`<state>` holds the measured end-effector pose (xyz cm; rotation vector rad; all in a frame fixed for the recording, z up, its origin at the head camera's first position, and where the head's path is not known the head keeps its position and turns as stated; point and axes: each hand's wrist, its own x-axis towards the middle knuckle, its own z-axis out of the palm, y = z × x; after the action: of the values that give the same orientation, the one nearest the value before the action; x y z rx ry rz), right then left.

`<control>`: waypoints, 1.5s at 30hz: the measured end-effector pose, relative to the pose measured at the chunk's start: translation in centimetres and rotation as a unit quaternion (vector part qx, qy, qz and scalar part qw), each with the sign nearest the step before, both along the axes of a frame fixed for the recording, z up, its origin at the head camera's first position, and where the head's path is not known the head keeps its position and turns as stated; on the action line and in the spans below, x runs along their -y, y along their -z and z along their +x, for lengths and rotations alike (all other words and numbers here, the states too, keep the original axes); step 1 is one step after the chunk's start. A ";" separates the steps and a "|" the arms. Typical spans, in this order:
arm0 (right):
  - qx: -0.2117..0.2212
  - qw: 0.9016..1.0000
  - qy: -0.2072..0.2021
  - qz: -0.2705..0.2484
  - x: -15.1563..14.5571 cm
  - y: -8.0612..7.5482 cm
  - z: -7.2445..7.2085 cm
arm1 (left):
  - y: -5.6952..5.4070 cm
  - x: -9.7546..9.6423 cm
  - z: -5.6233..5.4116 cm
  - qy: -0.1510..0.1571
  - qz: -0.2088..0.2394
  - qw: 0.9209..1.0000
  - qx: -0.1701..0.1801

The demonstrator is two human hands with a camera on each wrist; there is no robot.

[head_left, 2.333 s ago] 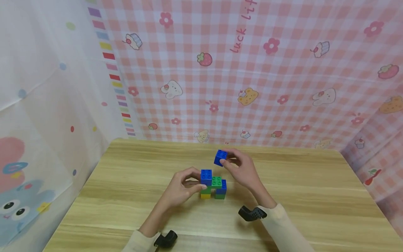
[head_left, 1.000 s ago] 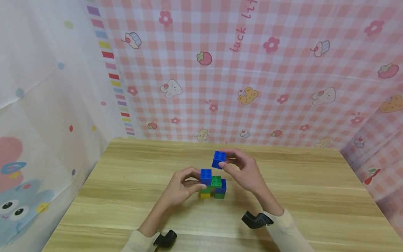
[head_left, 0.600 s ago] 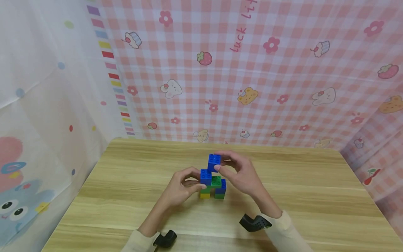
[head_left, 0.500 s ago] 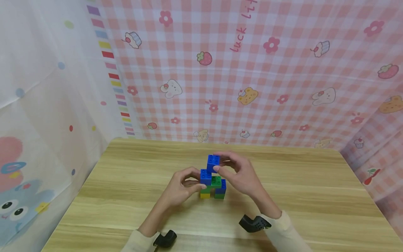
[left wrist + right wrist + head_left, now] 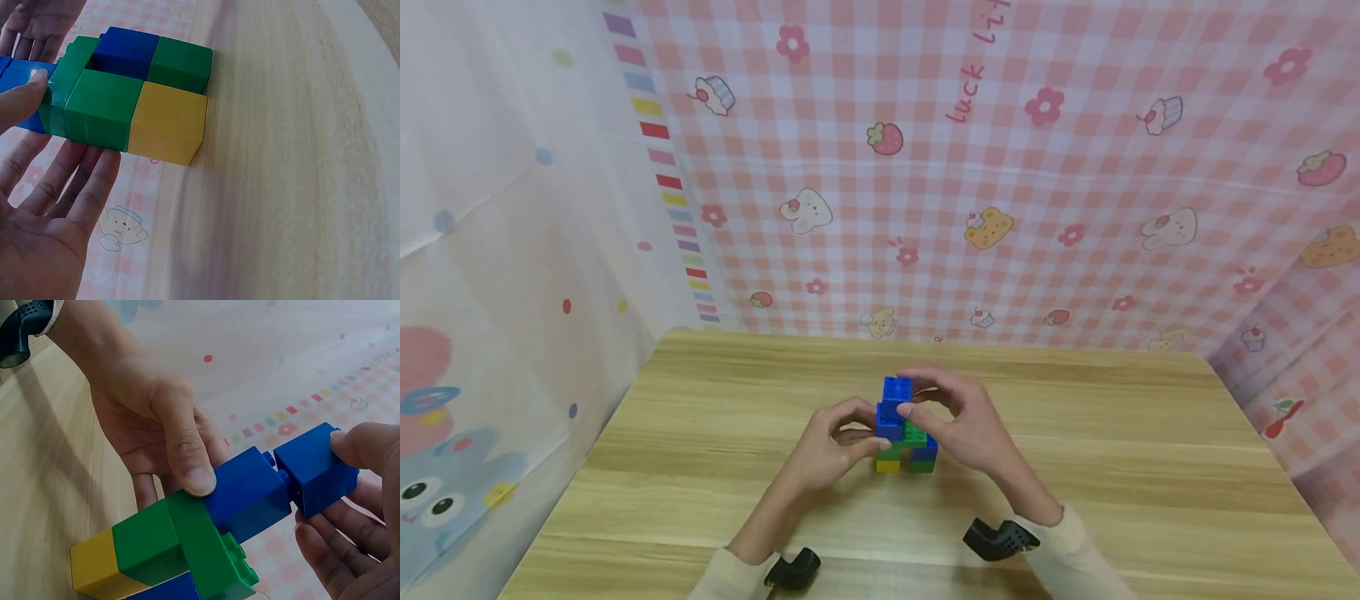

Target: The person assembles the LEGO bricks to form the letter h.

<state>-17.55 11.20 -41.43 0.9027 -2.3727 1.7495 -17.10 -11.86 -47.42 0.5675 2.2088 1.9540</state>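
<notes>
My left hand [image 5: 831, 446] grips a small structure of toy building blocks from its left side. Its thumb lies across the seam of the upper blue block [image 5: 247, 490] and the green bridging block [image 5: 206, 550]. One leg below is a green block [image 5: 103, 109] on a yellow block [image 5: 167, 119]; the other is a blue block [image 5: 127, 50] on a green block [image 5: 181, 65]. My right hand [image 5: 966, 421] pinches another blue block [image 5: 315, 469] between thumb and fingers. That block sits slightly tilted right at the upper blue block's studs, some of which still show in the right wrist view.
The structure stands on a wood-grain table [image 5: 700, 500]. Behind it hangs a pink checked cloth [image 5: 940, 183], with a white patterned cloth [image 5: 512, 250] at the left. Black wrist devices [image 5: 1000, 539] project from both sleeves.
My right hand has carried its blue block left and down, from the air right of the structure onto the upper blue block's studs. The left hand keeps its grip in place.
</notes>
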 end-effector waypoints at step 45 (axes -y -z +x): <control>-0.069 0.996 -0.006 0.058 0.4 0.3 0.1 | 0.1 0.0 -0.1 -0.003 -0.005 1.000 -0.012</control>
<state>-17.48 10.80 -41.77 1.0188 -2.4048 1.5114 -17.17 -11.82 -47.47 0.5873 2.2349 1.9491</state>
